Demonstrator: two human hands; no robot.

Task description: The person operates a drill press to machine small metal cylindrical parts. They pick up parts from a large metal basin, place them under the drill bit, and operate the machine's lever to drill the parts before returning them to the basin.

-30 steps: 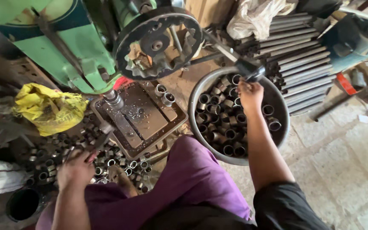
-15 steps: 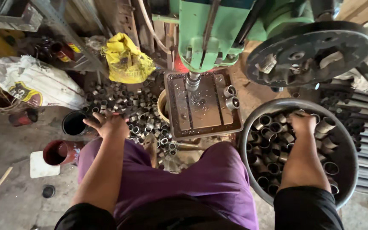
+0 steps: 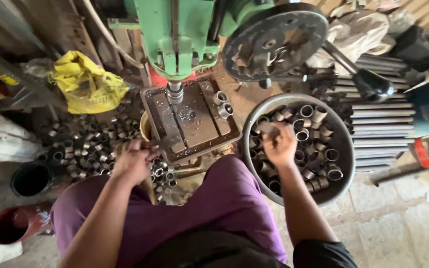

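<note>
My right hand (image 3: 280,145) is over a round metal bowl (image 3: 354,182) full of short steel tube sleeves (image 3: 319,149) and grips one sleeve (image 3: 265,129) above the heap. My left hand (image 3: 133,161) rests with curled fingers at the front left corner of the drill table (image 3: 194,124). A brown stick (image 3: 149,191) shows just below the hand, and what the fingers hold is hidden. Two sleeves (image 3: 222,104) lie on the table next to the spindle (image 3: 175,92) of the green drill press (image 3: 184,34).
A heap of sleeves (image 3: 80,144) covers the floor at left, beside a yellow bag (image 3: 88,87), a black cup (image 3: 31,178) and a red pot (image 3: 10,226). The feed wheel (image 3: 274,39) with its black-knobbed lever (image 3: 373,87) hangs above the bowl. Steel rods (image 3: 383,124) lie at right.
My left hand has come from the floor heap to the table corner and curled. My right hand has lifted from the bowl with a sleeve. The view has shifted left.
</note>
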